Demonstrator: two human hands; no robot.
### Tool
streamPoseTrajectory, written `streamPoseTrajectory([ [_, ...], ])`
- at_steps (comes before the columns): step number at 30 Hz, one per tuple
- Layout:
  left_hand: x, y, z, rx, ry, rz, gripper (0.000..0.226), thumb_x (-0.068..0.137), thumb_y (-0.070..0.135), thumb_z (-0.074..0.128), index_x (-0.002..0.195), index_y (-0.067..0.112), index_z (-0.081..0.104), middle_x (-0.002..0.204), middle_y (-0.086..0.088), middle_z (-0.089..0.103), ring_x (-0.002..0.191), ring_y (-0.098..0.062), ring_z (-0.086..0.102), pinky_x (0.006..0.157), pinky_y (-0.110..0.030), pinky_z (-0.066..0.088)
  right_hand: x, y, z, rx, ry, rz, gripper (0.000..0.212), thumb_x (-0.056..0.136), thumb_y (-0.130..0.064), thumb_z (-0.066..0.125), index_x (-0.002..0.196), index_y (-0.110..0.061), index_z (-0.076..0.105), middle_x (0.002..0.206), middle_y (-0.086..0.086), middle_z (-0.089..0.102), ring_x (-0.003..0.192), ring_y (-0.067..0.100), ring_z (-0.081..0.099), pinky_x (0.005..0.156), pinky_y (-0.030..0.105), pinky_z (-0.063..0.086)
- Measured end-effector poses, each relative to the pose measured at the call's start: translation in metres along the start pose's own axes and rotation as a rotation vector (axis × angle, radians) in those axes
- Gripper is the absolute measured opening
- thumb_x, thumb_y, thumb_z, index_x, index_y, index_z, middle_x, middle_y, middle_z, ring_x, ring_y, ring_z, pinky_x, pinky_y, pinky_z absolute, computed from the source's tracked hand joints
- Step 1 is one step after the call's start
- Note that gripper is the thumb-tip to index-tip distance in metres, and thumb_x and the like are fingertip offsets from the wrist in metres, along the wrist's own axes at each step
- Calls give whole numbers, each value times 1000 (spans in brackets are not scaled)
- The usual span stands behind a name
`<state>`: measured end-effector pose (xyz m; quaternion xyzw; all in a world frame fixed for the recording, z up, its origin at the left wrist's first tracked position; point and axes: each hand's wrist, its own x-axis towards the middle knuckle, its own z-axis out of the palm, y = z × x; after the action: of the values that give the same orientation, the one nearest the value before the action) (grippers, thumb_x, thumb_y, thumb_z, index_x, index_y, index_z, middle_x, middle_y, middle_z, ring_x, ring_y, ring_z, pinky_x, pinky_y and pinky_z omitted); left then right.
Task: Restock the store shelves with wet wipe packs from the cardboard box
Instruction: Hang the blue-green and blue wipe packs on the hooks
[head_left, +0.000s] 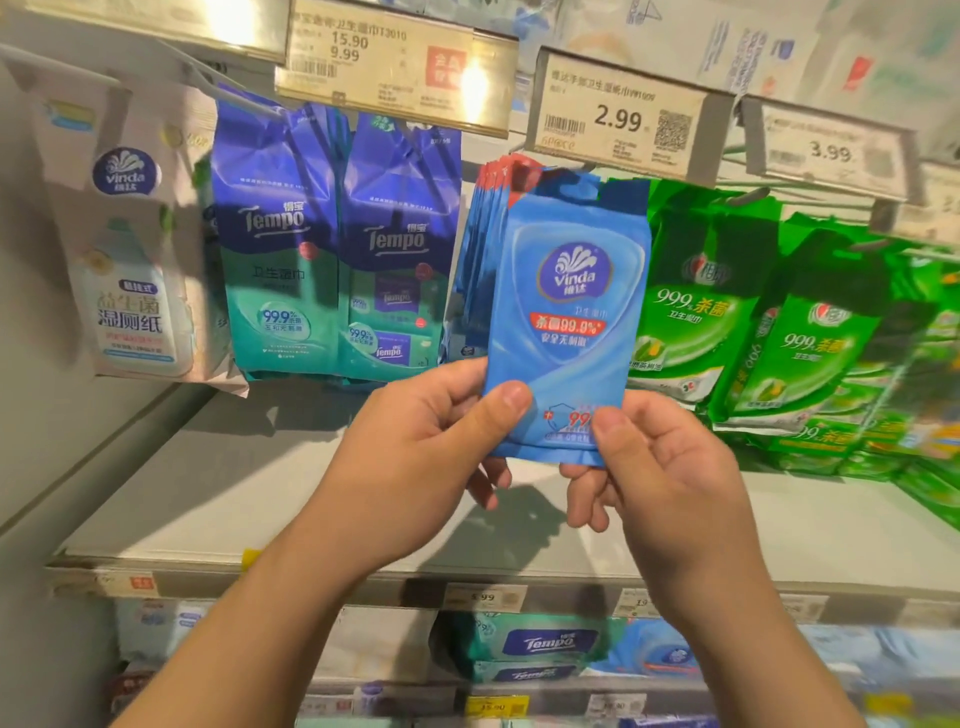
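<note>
Both hands up: left hand (415, 457) and right hand (660, 467) pinch the blue wipe pack (566, 322) by its bottom corners, upright, label facing us, its top edge overlapping the hanging packs (480, 249) behind.

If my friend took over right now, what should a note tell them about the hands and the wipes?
Both hands hold one blue Vinda pack by its bottom edge: left hand and right hand pinch it, thumbs in front.
It is raised before the hanging blue packs under the 2.99 tag.
Whether it is on the hook cannot be told.
The cardboard box is out of view.
</note>
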<state>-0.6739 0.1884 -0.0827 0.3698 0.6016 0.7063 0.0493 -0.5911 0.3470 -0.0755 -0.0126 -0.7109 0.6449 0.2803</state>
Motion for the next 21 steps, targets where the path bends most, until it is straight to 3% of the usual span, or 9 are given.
streamPoseTrajectory([
  [3, 7, 7, 1, 25, 13, 44, 20, 93, 39, 59, 100, 30, 75, 83, -7, 72, 55, -18, 59, 51, -34, 54, 5, -9, 0, 27, -9, -50, 18, 104, -8, 49, 89, -8, 60, 60, 8, 65, 40, 18, 53, 41, 24, 39],
  [7, 13, 14, 3, 62, 25, 63, 20, 94, 43, 58, 101, 35, 75, 79, 1, 71, 56, -18, 60, 54, -37, 55, 10, -15, 0, 69, -2, -79, 16, 101, -13, 51, 90, -6, 59, 63, 9, 67, 42, 18, 55, 41, 24, 41],
  [10, 19, 14, 2, 91, 24, 42, 23, 93, 47, 58, 103, 35, 74, 85, -8, 74, 54, -20, 61, 57, -40, 58, 15, -13, 0, 94, 3, -52, 18, 104, -14, 50, 93, -3, 58, 63, 10, 65, 42, 20, 53, 42, 25, 41],
  [16, 27, 4, 5, 26, 26, -9, 21, 98, 40, 62, 104, 25, 76, 83, -2, 76, 50, -17, 58, 49, -30, 53, 20, -2, 0, 132, 13, 22, 21, 106, -17, 48, 93, -3, 58, 63, 12, 63, 40, 20, 51, 39, 26, 37],
  [21, 24, -7, 6, -63, 64, -86, 33, 86, 44, 62, 101, 19, 76, 78, -16, 74, 51, -18, 55, 48, -30, 51, 19, 7, 4, 164, 55, 60, 21, 103, -23, 51, 97, -5, 59, 62, 11, 61, 41, 20, 51, 41, 26, 37],
])
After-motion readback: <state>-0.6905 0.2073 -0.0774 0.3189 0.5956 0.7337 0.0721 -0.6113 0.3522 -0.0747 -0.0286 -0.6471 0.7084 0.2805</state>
